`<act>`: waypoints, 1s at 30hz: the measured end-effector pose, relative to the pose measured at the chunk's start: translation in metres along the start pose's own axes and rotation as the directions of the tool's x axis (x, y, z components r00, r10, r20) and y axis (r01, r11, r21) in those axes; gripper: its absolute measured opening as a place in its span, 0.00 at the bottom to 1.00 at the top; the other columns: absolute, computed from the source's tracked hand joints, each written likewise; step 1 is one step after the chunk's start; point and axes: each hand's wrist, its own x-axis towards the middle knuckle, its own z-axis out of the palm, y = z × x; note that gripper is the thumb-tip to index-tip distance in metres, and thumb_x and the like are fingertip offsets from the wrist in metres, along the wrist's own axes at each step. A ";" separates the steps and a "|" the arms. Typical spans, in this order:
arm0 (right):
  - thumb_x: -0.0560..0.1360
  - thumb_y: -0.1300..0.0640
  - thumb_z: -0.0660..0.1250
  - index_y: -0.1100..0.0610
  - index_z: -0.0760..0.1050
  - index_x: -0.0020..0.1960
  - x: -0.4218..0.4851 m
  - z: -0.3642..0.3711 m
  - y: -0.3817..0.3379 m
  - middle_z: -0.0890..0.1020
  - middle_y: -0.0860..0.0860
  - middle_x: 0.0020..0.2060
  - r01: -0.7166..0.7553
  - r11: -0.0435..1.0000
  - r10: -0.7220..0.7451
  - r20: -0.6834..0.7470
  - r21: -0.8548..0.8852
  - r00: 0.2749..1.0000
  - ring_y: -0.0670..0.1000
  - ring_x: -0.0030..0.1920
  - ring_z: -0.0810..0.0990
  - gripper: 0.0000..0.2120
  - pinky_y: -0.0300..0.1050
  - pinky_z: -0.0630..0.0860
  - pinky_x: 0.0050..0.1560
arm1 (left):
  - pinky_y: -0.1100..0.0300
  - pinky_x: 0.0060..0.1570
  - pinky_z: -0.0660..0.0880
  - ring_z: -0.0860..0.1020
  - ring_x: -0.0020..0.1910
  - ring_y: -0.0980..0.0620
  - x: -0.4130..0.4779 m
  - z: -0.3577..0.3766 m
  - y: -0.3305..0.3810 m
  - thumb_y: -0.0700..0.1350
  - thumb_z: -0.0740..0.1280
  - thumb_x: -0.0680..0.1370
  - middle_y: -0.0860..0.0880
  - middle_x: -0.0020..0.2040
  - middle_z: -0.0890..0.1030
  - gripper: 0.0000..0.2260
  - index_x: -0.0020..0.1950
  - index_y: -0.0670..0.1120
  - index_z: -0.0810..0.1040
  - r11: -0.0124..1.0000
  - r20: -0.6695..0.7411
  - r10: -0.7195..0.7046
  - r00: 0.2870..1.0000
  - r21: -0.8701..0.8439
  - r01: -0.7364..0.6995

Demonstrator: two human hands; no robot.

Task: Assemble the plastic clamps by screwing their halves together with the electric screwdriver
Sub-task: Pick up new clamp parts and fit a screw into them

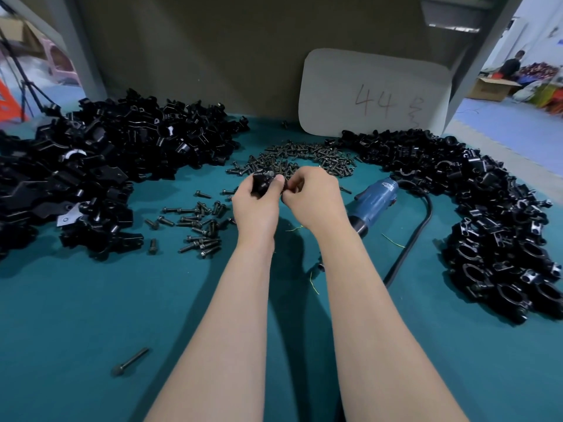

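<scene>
Two grips together at frame centre: left grip (259, 205) curled round black clamp half (260, 181); right grip (310, 196) pinching small dark part (285, 191), kind unclear. Blue electric screwdriver (376, 202) flat on teal counter (76, 315), just right of both. Screw pile (304, 156) just above.

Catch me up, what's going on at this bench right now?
A person's left hand grips a black plastic clamp piece while the right hand pinches a small dark piece, likely a screw, beside it. The blue electric screwdriver lies untouched on the teal table, right of the hands. A pile of dark metal screws sits behind them, between a left heap of black plastic parts and a right heap.
</scene>
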 end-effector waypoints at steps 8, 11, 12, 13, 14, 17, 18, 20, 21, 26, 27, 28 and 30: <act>0.77 0.62 0.63 0.60 0.79 0.51 -0.002 0.001 -0.008 0.83 0.57 0.47 0.014 0.998 -0.019 0.077 0.063 0.997 0.55 0.49 0.81 0.07 0.46 0.78 0.51 | 0.56 0.50 0.78 0.78 0.42 0.51 0.000 -0.001 -0.001 0.42 0.68 0.78 0.47 0.43 0.80 0.05 0.42 0.45 0.76 0.994 -0.068 -0.042 0.997 -0.100 0.035; 0.78 0.58 0.63 0.60 0.78 0.50 -0.003 0.005 -0.007 0.83 0.59 0.46 -0.002 0.999 -0.002 0.081 0.049 0.997 0.57 0.48 0.82 0.07 0.53 0.79 0.50 | 0.58 0.46 0.78 0.77 0.41 0.51 0.000 -0.001 -0.001 0.42 0.69 0.78 0.48 0.41 0.80 0.05 0.42 0.46 0.77 0.986 -0.060 -0.088 0.994 -0.150 0.078; 0.79 0.56 0.63 0.59 0.77 0.49 -0.003 0.008 -0.006 0.83 0.58 0.44 -0.005 1.000 0.003 0.072 0.025 0.997 0.58 0.46 0.81 0.08 0.53 0.79 0.47 | 0.57 0.46 0.76 0.77 0.41 0.50 0.000 -0.001 -0.001 0.41 0.69 0.78 0.48 0.40 0.79 0.06 0.41 0.46 0.76 0.983 -0.061 -0.098 0.993 -0.159 0.087; 0.80 0.54 0.61 0.59 0.76 0.47 -0.004 0.010 -0.005 0.82 0.57 0.43 0.002 1.000 -0.001 0.066 -0.014 0.998 0.58 0.44 0.81 0.09 0.52 0.78 0.45 | 0.56 0.47 0.75 0.76 0.41 0.50 0.001 -0.001 -0.001 0.41 0.69 0.78 0.48 0.39 0.78 0.06 0.41 0.46 0.76 0.980 -0.062 -0.108 0.992 -0.176 0.096; 0.81 0.53 0.59 0.58 0.74 0.45 -0.005 0.013 -0.004 0.81 0.55 0.41 0.021 0.997 -0.016 0.068 -0.069 0.998 0.57 0.42 0.79 0.11 0.50 0.76 0.41 | 0.56 0.47 0.74 0.75 0.41 0.50 0.001 -0.001 -0.001 0.40 0.69 0.78 0.48 0.39 0.78 0.07 0.40 0.46 0.76 0.976 -0.065 -0.118 0.991 -0.190 0.104; 0.82 0.51 0.54 0.56 0.67 0.41 -0.009 0.019 -0.003 0.74 0.52 0.38 0.040 0.981 -0.021 0.100 -0.191 0.995 0.56 0.40 0.71 0.14 0.46 0.65 0.38 | 0.58 0.43 0.72 0.74 0.40 0.50 0.003 -0.003 -0.001 0.39 0.69 0.76 0.49 0.36 0.77 0.08 0.37 0.46 0.75 0.973 -0.095 -0.150 0.984 -0.192 0.130; 0.82 0.51 0.53 0.56 0.66 0.40 -0.009 0.020 -0.002 0.74 0.52 0.38 0.028 0.981 -0.006 0.112 -0.191 0.994 0.56 0.40 0.71 0.15 0.46 0.64 0.39 | 0.58 0.43 0.72 0.75 0.40 0.50 0.003 -0.004 -0.001 0.39 0.69 0.76 0.49 0.36 0.77 0.08 0.37 0.46 0.75 0.971 -0.100 -0.158 0.982 -0.195 0.136; 0.82 0.50 0.53 0.55 0.66 0.38 -0.008 0.019 -0.001 0.75 0.53 0.39 0.009 0.984 0.014 0.128 -0.178 0.992 0.57 0.41 0.72 0.16 0.46 0.66 0.39 | 0.59 0.42 0.72 0.75 0.40 0.50 0.002 -0.004 -0.001 0.39 0.69 0.76 0.49 0.36 0.77 0.08 0.37 0.46 0.75 0.971 -0.098 -0.159 0.982 -0.193 0.138; 0.82 0.50 0.53 0.55 0.66 0.37 -0.007 0.016 -0.001 0.76 0.54 0.39 0.006 0.985 0.018 0.135 -0.170 0.991 0.57 0.41 0.73 0.17 0.46 0.67 0.39 | 0.59 0.43 0.72 0.75 0.40 0.50 0.001 -0.003 -0.001 0.39 0.69 0.76 0.49 0.37 0.78 0.08 0.38 0.46 0.76 0.973 -0.092 -0.154 0.984 -0.185 0.135; 0.81 0.55 0.58 0.62 0.73 0.52 0.000 0.007 -0.002 0.80 0.57 0.46 -0.033 0.987 0.060 0.177 -0.154 0.982 0.58 0.45 0.79 0.10 0.48 0.74 0.40 | 0.57 0.46 0.74 0.75 0.41 0.49 -0.001 0.000 -0.003 0.40 0.69 0.77 0.45 0.42 0.78 0.06 0.41 0.45 0.76 0.975 -0.065 -0.161 0.985 -0.164 0.148; 0.81 0.57 0.59 0.62 0.72 0.53 0.001 0.008 -0.003 0.79 0.57 0.47 -0.029 0.984 0.061 0.181 -0.177 0.982 0.57 0.45 0.78 0.09 0.47 0.71 0.40 | 0.56 0.46 0.73 0.75 0.41 0.49 -0.001 0.000 -0.003 0.41 0.69 0.77 0.45 0.43 0.77 0.06 0.41 0.44 0.76 0.976 -0.065 -0.163 0.984 -0.157 0.152; 0.80 0.58 0.58 0.62 0.71 0.54 0.000 0.010 -0.004 0.78 0.56 0.46 -0.022 0.979 0.060 0.182 -0.202 0.982 0.57 0.44 0.76 0.08 0.46 0.69 0.40 | 0.56 0.45 0.72 0.74 0.41 0.48 -0.001 0.000 -0.003 0.41 0.69 0.77 0.44 0.43 0.77 0.06 0.42 0.44 0.75 0.976 -0.066 -0.165 0.984 -0.152 0.153; 0.81 0.57 0.57 0.60 0.69 0.52 -0.003 0.014 -0.004 0.74 0.55 0.44 -0.013 0.973 0.055 0.179 -0.228 0.982 0.56 0.43 0.72 0.06 0.46 0.66 0.40 | 0.55 0.45 0.72 0.74 0.41 0.47 -0.001 0.000 -0.003 0.41 0.69 0.77 0.44 0.42 0.77 0.06 0.41 0.44 0.75 0.974 -0.064 -0.164 0.984 -0.169 0.151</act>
